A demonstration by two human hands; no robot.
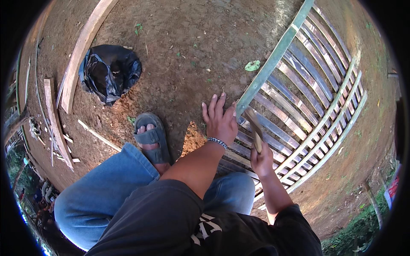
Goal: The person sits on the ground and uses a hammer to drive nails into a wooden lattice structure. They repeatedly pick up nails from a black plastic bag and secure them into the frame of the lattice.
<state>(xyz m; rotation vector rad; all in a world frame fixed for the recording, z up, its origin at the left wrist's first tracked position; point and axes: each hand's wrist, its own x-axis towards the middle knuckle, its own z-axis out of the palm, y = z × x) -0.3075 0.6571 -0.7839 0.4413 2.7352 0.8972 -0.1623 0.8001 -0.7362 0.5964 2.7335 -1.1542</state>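
A bamboo panel [294, 115] of several spaced slats lies on the ground to my right, with a green bamboo strip [273, 62] crossing the slat ends along its left side. My left hand [222, 121] has its fingers stretched out, the side nearest the panel against the near end of that strip. A braided bracelet [218, 141] circles the wrist. Just right of it, my right hand [262, 158] is closed round the pale wooden handle of a tool that looks like a hammer [255, 128]. The tool's far end is over the slats by the strip's end; its head is blurred.
A black plastic bag [110, 72] stands open on the bare soil at the upper left, beside a long curved plank [87, 40]. A shorter plank [57, 121] and wood offcuts lie farther left. My sandalled foot [151, 138] is planted left of my left hand.
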